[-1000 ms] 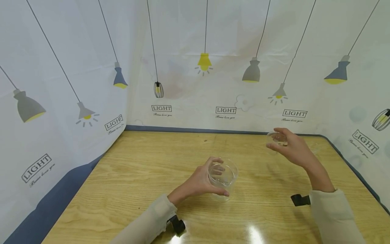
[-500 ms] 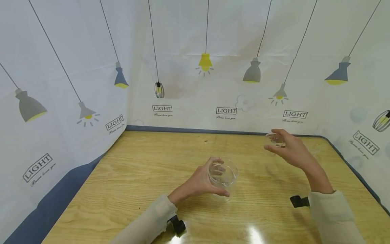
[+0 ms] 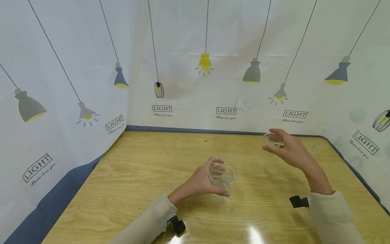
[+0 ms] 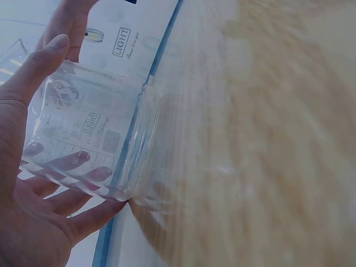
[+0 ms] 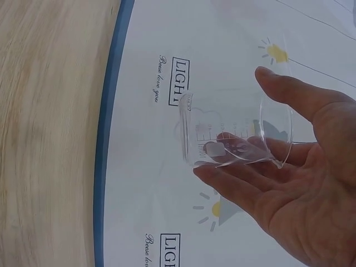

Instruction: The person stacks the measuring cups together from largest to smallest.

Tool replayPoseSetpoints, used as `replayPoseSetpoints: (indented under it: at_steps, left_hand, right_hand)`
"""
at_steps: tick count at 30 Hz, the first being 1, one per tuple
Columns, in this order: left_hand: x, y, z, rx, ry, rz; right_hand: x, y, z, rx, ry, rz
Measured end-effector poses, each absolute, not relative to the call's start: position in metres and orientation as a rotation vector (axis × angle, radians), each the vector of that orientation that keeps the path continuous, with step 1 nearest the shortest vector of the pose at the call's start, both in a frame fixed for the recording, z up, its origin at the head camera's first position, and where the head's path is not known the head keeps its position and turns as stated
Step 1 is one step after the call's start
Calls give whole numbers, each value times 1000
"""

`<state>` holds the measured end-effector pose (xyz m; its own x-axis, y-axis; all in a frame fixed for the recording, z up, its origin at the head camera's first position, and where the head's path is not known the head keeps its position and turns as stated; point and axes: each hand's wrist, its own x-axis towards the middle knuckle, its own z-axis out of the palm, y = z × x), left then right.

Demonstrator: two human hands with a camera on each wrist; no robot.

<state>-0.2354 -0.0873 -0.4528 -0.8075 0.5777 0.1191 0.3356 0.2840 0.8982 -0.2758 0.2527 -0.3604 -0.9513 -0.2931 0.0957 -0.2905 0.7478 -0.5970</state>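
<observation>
My left hand [image 3: 202, 179] grips a clear glass beaker [image 3: 230, 176] near the middle of the table, thumb on the near side and fingers round the far side. In the left wrist view this beaker [image 4: 83, 133] shows printed graduations, and its base is at or very near the tabletop. Farther back on the right, my right hand [image 3: 292, 149] holds a smaller clear beaker [image 3: 271, 139] above the table. Seen from the right wrist, the small beaker [image 5: 222, 133] has graduation marks and a spout, with the thumb across from the curled fingers. No contents are discernible in either beaker.
The wooden table [image 3: 137, 162] is bounded at the back and sides by a white curtain [image 3: 189, 84] printed with lamps. A faint transparent shape [image 3: 315, 149] lies behind the right wrist, too unclear to identify. Black wrist cameras [image 3: 178, 226] sit on both sleeves.
My right hand has shifted slightly left with the small beaker. The left hand and its larger beaker have stayed in place.
</observation>
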Motion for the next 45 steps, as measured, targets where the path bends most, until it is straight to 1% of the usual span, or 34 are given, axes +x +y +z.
replayPoseSetpoints:
  at_steps: [13, 24, 45]
  left_hand:
    - [-234, -86, -452, 821, 2300, 1556]
    - [-235, -86, -454, 806, 2303, 1551]
    - [-235, -86, -452, 794, 2296, 1555]
  right_hand:
    - [-267, 244, -355, -586, 2931, -1021]
    - [-267, 236, -359, -671, 2947, -1062]
    - [-262, 228, -354, -732, 2960, -1063]
